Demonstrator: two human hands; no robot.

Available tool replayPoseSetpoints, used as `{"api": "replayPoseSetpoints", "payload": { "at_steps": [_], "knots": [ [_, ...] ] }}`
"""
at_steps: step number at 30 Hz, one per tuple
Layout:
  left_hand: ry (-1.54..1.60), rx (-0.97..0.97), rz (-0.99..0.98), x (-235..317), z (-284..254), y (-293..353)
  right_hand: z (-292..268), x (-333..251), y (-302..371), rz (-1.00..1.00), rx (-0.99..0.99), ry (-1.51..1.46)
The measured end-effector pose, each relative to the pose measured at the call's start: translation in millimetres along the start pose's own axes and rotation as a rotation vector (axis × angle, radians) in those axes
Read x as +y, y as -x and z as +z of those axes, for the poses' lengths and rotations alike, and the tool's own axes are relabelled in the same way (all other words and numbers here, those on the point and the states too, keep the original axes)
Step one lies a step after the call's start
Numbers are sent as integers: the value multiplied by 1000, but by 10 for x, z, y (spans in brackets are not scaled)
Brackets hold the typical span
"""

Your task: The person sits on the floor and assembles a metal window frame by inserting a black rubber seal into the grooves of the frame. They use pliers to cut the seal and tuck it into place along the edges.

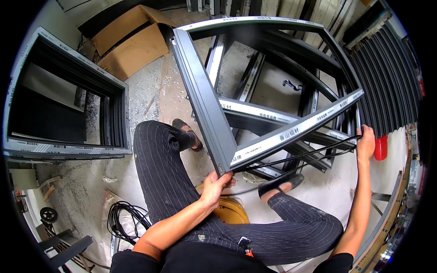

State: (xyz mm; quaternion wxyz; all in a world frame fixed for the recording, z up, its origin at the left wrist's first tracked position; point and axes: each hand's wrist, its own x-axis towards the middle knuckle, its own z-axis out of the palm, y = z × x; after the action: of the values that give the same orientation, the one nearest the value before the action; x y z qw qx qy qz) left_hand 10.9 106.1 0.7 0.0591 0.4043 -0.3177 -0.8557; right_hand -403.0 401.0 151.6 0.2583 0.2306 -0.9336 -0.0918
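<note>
A large grey metal window frame [200, 86], partly covered in white printed protective film, lies tilted in front of me on crossed metal supports. A thin black rubber strip [334, 144] runs along its near side between my two hands. My left hand [215, 190] is closed at the frame's near left corner, thumb and forefinger pinching the strip there; the fingertips are partly hidden. At the right corner, my right hand [366, 144] has its fingers curled around the strip beside the frame's edge. A loose length of strip hangs below the near side.
Stacked dark frames [68, 148] stand at left, with an open cardboard box [136, 59] behind them. Long black profiles [384, 82] are piled at right near a red container [381, 148]. A black coil [120, 223] lies lower left; a yellow round object [232, 211] sits between my legs.
</note>
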Motion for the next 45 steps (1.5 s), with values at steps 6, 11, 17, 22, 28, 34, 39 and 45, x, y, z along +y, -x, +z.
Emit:
{"api": "replayPoseSetpoints", "payload": {
  "at_steps": [6, 11, 17, 22, 28, 34, 39, 45],
  "knots": [
    [-35, 13, 24, 18, -12, 36, 322, -794, -515, -444, 86, -426],
    [-76, -1, 11, 106, 9, 37, 521, -1127, -645, -444, -319, -524],
    [-114, 115, 176, 547, -563, -77, 212, -1576, -692, -534, -463, -470],
    [146, 207, 427, 1533, -1532, -693, -247, -2391, -468, -577, -524, -638],
    [164, 319, 363, 2797, -2218, -1531, -592, -3152, -228, -560, -652, -896],
    [158, 340, 332, 2917, -1997, -1503, -625, -2872, -56, -591, -454, -788],
    [23, 421, 402, 2943, -2023, -1658, -639, -2138, 99, -530, -248, -561],
    [-70, 487, 401, 2974, -2015, -1735, -175, -483, 446, -128, -123, -453]
  ]
}}
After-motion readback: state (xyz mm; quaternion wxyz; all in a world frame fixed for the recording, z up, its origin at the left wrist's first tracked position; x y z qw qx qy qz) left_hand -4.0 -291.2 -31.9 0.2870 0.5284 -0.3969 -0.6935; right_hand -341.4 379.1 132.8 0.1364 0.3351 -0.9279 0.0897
